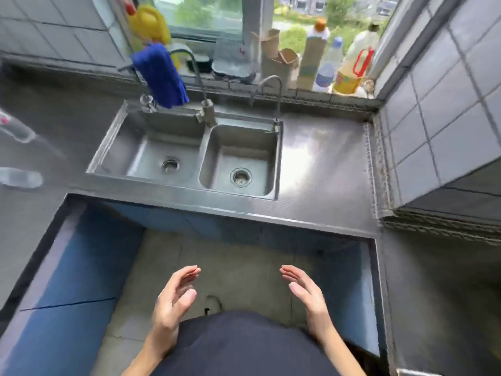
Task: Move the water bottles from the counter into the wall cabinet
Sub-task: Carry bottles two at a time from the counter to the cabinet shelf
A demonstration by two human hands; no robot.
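Dark navy garment (244, 346) of the person, nearest the lens, filled the lower centre of the view. Ahead of it the left hand (173, 299) and right hand (303, 291) hung apart over the grey concrete floor (244, 267), palms facing one another and fingers loosely extended. Each grip was released and held nothing. A stainless-steel surface (325, 172) wrapped round the standing place on three sides, with a double-bowl steel sink (107, 139) set into its far run. The task's things showed at the far left edge of the view, on the left wing of the surface: a farther clear plastic water bottle (16, 130), with a pink mark near its cut-off end, and a nearer clear plastic water bottle (21, 178). Both were blurred and cropped by the frame edge. Their long axes ran toward that edge, and whether they stood upright or lay on their sides could not be told. They lay ahead and to the left of both hands, well apart from either, with the left hand the nearer. A reach would probably call for a leftward turn, with the nearer bottle likely the first within range. No wall cabinet could be made out. Other bottles, among them a clear blue-labelled bottle (329, 66), stood on the window sill (311, 96) beyond the sink, off the surface.
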